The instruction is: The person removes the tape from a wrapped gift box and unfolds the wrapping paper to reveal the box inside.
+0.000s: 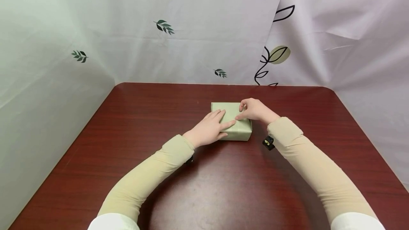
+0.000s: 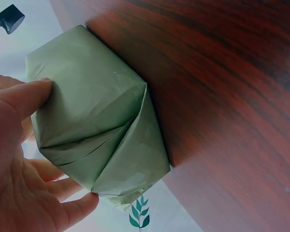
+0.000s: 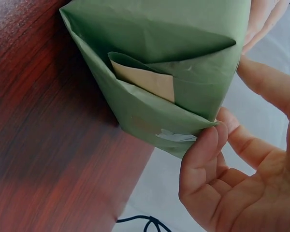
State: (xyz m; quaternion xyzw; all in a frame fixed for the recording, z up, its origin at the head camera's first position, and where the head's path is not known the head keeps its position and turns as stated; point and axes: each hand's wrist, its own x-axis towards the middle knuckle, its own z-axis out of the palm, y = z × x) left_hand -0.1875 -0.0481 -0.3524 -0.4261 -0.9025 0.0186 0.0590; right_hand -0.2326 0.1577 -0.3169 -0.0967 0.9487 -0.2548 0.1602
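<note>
A box wrapped in pale green paper (image 1: 235, 133) lies on the table. My left hand (image 1: 207, 127) rests on its top, fingers spread and nearly straight. The left wrist view shows this hand's thumb (image 2: 36, 94) against the paper and a folded, creased end (image 2: 135, 150). At the box's right end, my right hand (image 1: 254, 110) has curled fingers and pinches the edge of the wrapping. Close by, in the right wrist view, a paper flap (image 3: 150, 113) stands loose, with a tan patch (image 3: 147, 79) inside its fold and a shiny tape strip (image 3: 176, 136) on it.
The dark red wooden table (image 1: 153, 116) extends around the box. White cloth (image 1: 191, 3) with printed leaves hangs behind it and along both sides. A small black camera (image 1: 268, 142) sits under the right wrist.
</note>
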